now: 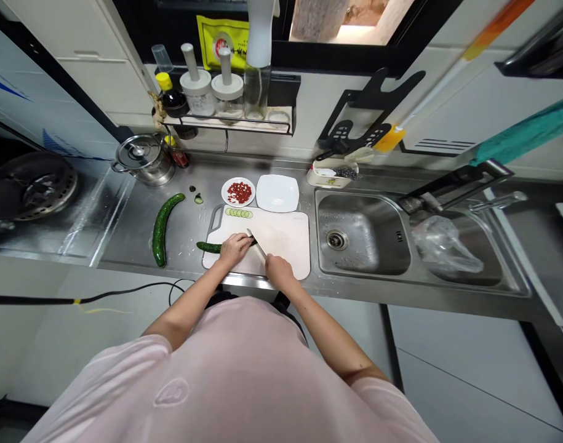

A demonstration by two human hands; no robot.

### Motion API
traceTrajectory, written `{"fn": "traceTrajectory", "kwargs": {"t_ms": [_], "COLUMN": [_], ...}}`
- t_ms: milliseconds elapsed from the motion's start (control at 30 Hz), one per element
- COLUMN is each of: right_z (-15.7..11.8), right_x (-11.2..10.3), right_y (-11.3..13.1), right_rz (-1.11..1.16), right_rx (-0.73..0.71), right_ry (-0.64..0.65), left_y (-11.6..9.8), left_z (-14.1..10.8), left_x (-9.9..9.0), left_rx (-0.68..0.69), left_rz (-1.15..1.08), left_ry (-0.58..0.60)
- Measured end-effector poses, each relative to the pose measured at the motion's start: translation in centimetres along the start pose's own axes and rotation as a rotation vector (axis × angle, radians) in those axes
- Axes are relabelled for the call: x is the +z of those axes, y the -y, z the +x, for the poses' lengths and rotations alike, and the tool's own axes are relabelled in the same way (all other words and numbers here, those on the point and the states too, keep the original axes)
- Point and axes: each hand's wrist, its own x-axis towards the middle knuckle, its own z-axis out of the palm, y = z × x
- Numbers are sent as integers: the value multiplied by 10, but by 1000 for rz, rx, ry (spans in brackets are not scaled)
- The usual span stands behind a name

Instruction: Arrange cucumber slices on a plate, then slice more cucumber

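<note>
The left hand (235,249) rests on a dark green cucumber (208,247), which lies on a white plastic cutting board (285,243), its left end sticking out just past the board's edge; the left fingers (240,245) are curled and pressed together, bearing down on the cucumber; the right hand (279,272) closes around the handle of a kitchen knife (258,243), its fingers (274,261) wrapped tightly, with the blade tilted on edge just beside the left fingertips; a neat row of pale cucumber slices (239,213) lies along the far side of the board; beyond it sit a small round plate of chopped red pieces (239,191) and a white square plate (277,192); a longer curved cucumber (160,227) lies on the steel desk (184,237) to the left, near two small cut pieces (198,199); a steel pot (145,159) stands farther left, a steel sink (362,232) to the right
</note>
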Motion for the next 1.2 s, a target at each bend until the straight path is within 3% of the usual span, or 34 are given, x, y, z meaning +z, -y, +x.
{"fn": "traceTrajectory", "kwargs": {"t_ms": [367, 733, 1200], "right_z": [31, 5, 26], "right_x": [4, 7, 10], "right_y": [12, 1, 8], "right_rz": [1, 1, 13], "right_rx": [6, 7, 1], "right_ry": [-32, -7, -30], "left_y": [0, 0, -1], "left_z": [0, 0, 1], "left_x": [0, 0, -1], "left_rx": [14, 6, 3], "left_rz": [13, 21, 7], "left_ry": [-13, -7, -7]}}
